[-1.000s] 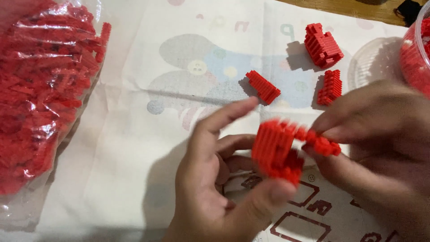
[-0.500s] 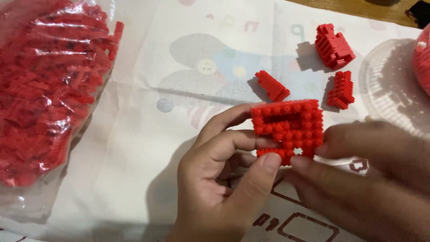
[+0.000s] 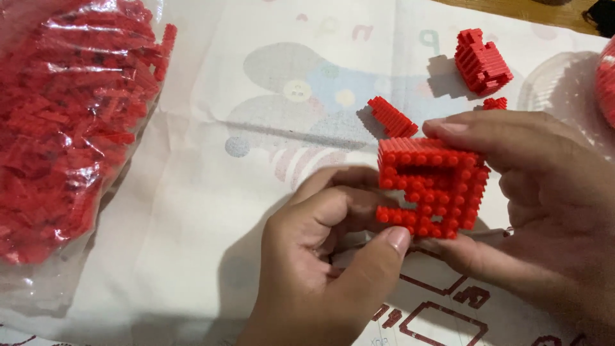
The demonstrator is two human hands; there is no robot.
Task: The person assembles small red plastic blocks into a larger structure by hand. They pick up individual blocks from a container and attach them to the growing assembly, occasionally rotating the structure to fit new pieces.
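Left hand (image 3: pixel 320 269): nearest the camera, by the near edge of the cloth; fingers curled, thumb tip pressed against the lower edge of the brick panel (image 3: pixel 430 192).

Right hand (image 3: pixel 544 211): at the near right corner; forefinger laid along the panel's top edge, thumb beneath it, closed on the piece.

Brick panel: flat, roughly square assembly of small red studded plastic bricks with a rectangular gap in its left half; pinched upright between both hands, above the cloth, studs facing the camera.

Cloth (image 3: pixel 211 211): pale printed fabric, creased, with faded cartoon shapes and dark red outlined figures at the near edge; it carries everything listed.

Small brick strip (image 3: pixel 392 116): red, ridged, lying just beyond the panel, mid-cloth.

Brick block (image 3: pixel 482 62): larger red ridged cluster, toward the far right corner.

Small red piece (image 3: pixel 494 103): partly hidden behind the right forefinger.

Plastic bag (image 3: pixel 70 122): clear, crinkled and glossy, packed with loose red bricks, along the left edge.

Clear plastic lid (image 3: pixel 564 83): round, far right edge.
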